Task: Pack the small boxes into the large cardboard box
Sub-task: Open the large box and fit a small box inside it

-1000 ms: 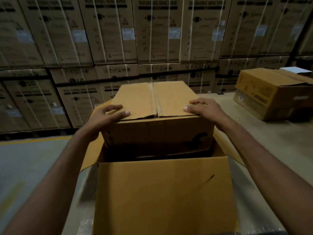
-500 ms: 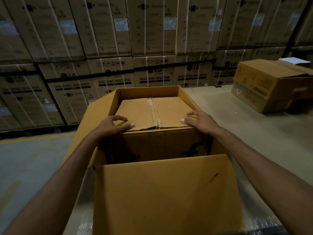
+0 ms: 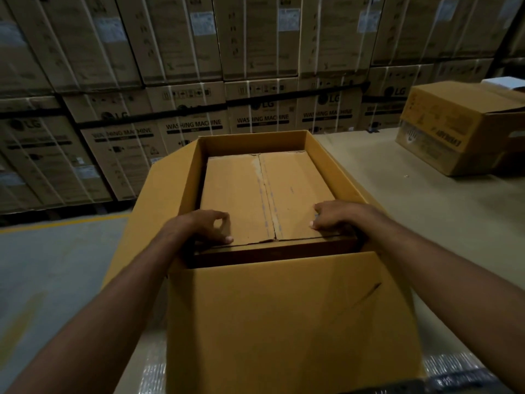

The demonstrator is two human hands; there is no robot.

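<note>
— What is hard to make out?
— The inside of the large cardboard box [image 3: 284,322] beneath the small box [image 3: 255,194] is hidden. The small box's near side is only a dark strip behind the big box's raised near flap. The other cardboard box [image 3: 460,129] at far right is cut off by the frame edge, and its print is blurred.
— Where are the hands?
— Both are at the small box's near edge. The left hand [image 3: 199,228] grips the near left corner, fingers curled on the top, thumb along the edge. The right hand [image 3: 338,218] grips the near right corner with bent knuckles. I cannot tell whether any fingers reach down the sides.
— And the small box?
— It sits inside the large box, its top below the rim, flaps closed along a middle seam.
— The room?
— A pale worktop [image 3: 412,209] carries both big boxes. Behind it, stacked washing machine cartons [image 3: 199,126] form a wall above a grey floor [image 3: 56,265] with a yellow line [image 3: 65,223]
</note>
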